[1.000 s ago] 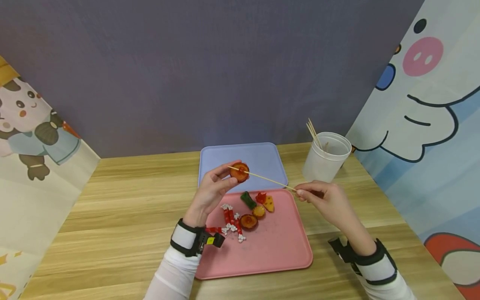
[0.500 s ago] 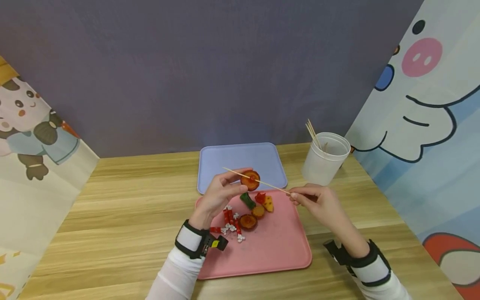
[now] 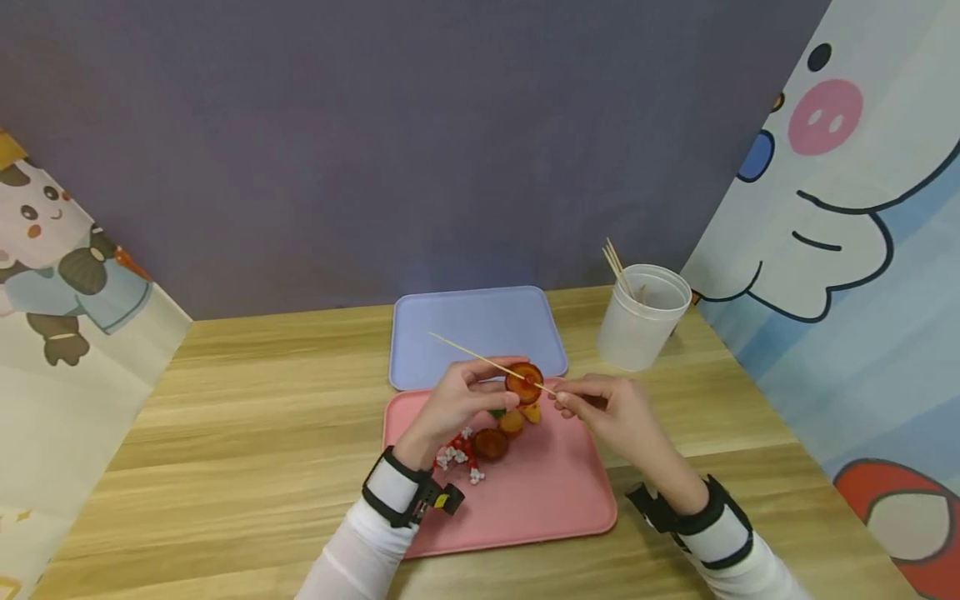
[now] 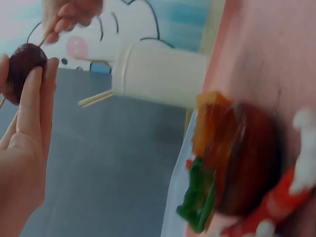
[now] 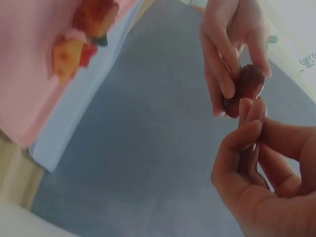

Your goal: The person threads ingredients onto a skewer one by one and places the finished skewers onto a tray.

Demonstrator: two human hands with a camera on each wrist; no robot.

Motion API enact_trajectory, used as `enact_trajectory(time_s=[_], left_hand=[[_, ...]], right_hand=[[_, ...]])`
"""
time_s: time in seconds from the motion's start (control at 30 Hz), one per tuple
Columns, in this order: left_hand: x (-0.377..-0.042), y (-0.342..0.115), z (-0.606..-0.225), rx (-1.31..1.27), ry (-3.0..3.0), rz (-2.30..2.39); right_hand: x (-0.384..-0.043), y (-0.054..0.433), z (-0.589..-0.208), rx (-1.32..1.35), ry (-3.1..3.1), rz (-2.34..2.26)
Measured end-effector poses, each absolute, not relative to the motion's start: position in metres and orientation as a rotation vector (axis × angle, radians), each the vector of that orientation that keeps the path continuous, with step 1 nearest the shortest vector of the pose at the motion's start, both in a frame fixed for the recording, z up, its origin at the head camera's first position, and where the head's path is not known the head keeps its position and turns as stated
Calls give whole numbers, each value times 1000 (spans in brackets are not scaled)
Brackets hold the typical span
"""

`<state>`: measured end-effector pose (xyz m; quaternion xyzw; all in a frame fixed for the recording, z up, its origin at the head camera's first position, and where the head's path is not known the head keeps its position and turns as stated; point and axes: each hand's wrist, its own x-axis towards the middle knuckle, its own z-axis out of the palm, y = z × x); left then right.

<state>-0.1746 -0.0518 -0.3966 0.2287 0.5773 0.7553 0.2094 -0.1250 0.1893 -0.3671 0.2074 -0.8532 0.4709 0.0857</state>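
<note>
Between thumb and fingers my left hand (image 3: 461,404) holds a brown toy mushroom (image 3: 516,393), its gilled underside facing up in the head view. A thin bamboo skewer (image 3: 465,348) runs through the mushroom's middle, its pointed end well out to the left. My right hand (image 3: 615,412) pinches the skewer's other end, close beside the mushroom. Both hands are above the pink tray (image 3: 540,508). On it lie a second toy mushroom (image 3: 491,445), a round yellow piece (image 3: 511,422) and several red sticks with white ends (image 3: 453,454). A green piece (image 4: 197,197) is mostly hidden in the head view.
Behind the pink tray lies a blue tray (image 3: 480,308). A white bucket (image 3: 637,333) with several skewers (image 3: 613,260) stands at the back right of the wooden table (image 3: 247,433). A grey panel (image 3: 420,150) rises along the back edge.
The mushroom has slid along the skewer towards my right hand, so more of the pointed end shows on the left. The two hands have come closer together.
</note>
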Motion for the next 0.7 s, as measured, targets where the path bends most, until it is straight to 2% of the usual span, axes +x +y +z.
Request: enact_trajectory(time_s=[0.27,0.7], left_hand=[[-170,-34,-395,657,1518,2108],[-171,-35,-401,636,1539,2071]], right_hand=[[-120,191,-361,582,-2550,1407],[-122,189,-361,519,-2594,1402]])
